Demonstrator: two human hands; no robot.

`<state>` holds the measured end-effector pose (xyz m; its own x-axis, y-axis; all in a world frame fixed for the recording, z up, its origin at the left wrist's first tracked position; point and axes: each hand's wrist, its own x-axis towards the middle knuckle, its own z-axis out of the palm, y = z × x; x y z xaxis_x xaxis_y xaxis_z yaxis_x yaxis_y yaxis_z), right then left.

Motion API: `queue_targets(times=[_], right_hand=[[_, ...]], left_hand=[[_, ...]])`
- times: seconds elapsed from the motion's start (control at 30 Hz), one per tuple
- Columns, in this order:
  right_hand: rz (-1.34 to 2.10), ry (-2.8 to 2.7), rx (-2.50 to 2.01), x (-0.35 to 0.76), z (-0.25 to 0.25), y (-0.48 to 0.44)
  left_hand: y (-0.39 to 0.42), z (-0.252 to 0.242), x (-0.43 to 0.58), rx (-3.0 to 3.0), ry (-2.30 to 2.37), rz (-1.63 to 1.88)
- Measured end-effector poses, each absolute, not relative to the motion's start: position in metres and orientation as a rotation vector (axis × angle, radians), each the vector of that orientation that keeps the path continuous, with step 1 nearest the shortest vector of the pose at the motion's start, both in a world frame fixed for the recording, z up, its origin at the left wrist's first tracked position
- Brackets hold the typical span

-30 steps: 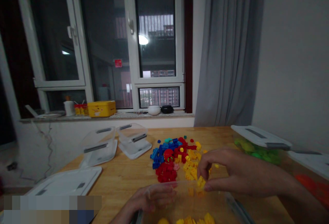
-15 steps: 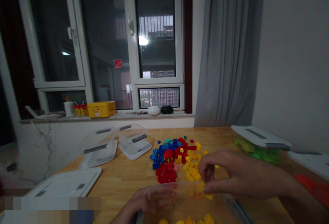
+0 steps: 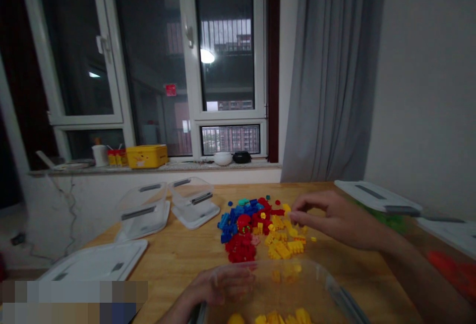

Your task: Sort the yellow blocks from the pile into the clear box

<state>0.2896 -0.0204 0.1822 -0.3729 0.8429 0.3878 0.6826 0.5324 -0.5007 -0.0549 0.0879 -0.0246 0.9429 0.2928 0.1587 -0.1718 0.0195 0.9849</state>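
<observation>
A clear plastic box (image 3: 316, 292) with grey side latches stands at the bottom, with several yellow building blocks (image 3: 282, 318) inside. My left hand (image 3: 226, 287) is at its far left corner, fingers stretched flat along the wall and partly seen through the plastic. Beyond the box lies a pile of loose blocks: blue blocks (image 3: 232, 222), red blocks (image 3: 241, 248) and yellow blocks (image 3: 278, 248). At the pile's right edge, over the yellow ones, my right hand (image 3: 330, 220) has thumb and fingers drawn together in a pinch; anything between the fingertips is too small to make out.
Two clear boxes (image 3: 191, 190) rest on white lids to the left, and another white lid (image 3: 92, 262) lies nearer. On the right is a lidded box (image 3: 386, 220) of green pieces, with another white lid (image 3: 446, 230) and red-orange pieces (image 3: 451, 269) nearer me.
My right hand has moved from above the clear box, up and away, to the yellow blocks at the pile's right side. The left hand stays at the box.
</observation>
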Motion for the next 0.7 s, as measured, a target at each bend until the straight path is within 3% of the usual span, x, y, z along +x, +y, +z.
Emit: queue_targets(times=[0.17,0.4,0.7], right_hand=[[0.359,-2.048,-1.265,0.311,0.160,0.030],[0.309,-1.908,-1.465,0.369,0.071,0.133],[0.441,-1.894,-1.711,0.396,0.009,0.145]], left_hand=[[0.088,-0.023,-0.057,1.487,0.175,0.325],[0.086,-0.020,-0.056,1.470,0.169,0.352],[0.086,-0.030,-0.060,1.454,0.114,0.414]])
